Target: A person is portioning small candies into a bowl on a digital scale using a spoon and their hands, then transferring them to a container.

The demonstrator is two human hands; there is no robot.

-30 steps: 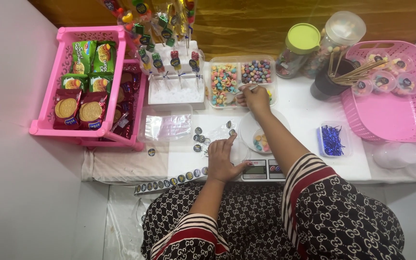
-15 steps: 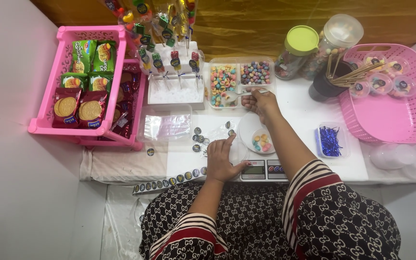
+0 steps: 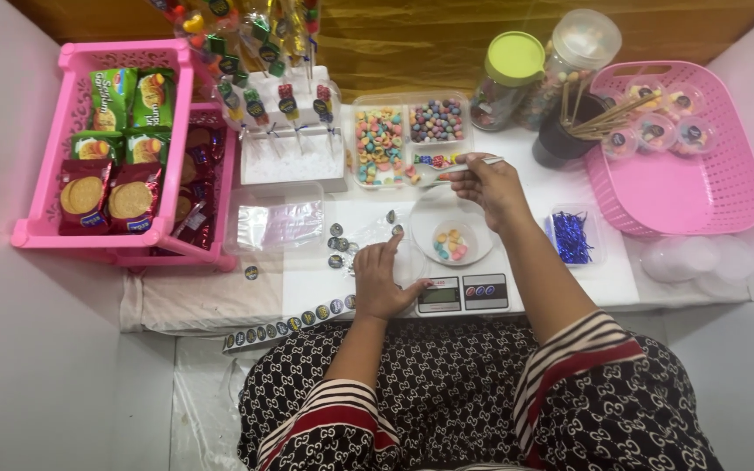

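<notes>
Hands work over a small white kitchen scale (image 3: 455, 279) at the near edge of a white table (image 3: 220, 296). Left hand (image 3: 383, 281) lies flat just left of the scale's display, fingers spread and holding nothing, its fingertips by a scatter of round stickers (image 3: 337, 247) and a clear plastic wrapper (image 3: 368, 231). On the scale sits a clear round dish (image 3: 452, 237) with a few pastel candies (image 3: 452, 246) in it. Right hand (image 3: 484, 185) hovers just beyond the dish, fingers pinched shut on a small spoon (image 3: 460, 167) whose bowl points left toward a divided clear tray (image 3: 403, 139) of coloured sweets behind the scale. Right of the scale stands a small tub of blue twist ties (image 3: 572, 237); farther right, a pink basket (image 3: 700, 192) holds filled clear cups. Left of the scale, a stack of clear bags (image 3: 279, 222) lies before a pink crate (image 3: 45, 218) of biscuit packs. Beyond the tray, two jars (image 3: 544, 74) stand against the wooden wall.
</notes>
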